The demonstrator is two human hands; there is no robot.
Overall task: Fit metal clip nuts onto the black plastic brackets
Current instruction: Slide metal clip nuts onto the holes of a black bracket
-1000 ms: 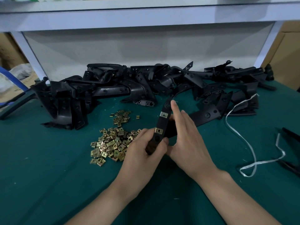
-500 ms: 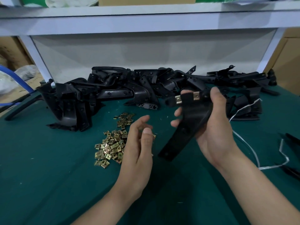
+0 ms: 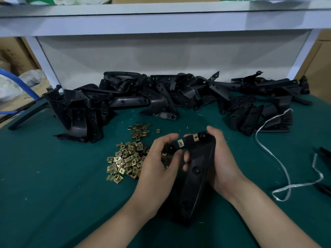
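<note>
We're gripping the bracket [image 3: 195, 169] mid-frame: right hand [image 3: 223, 161] wrapping its long edge, left hand [image 3: 159, 169] pinching the short arm. Likely stiff, light, slick; best taking edges, avoiding fitted clip nuts [image 3: 180, 143].

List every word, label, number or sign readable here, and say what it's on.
No text is readable.
The black bracket, the clip nuts and the bracket pile: no print shows.
The cardboard box and the items on the shelf: no legible marks, too blurred to tell.
</note>
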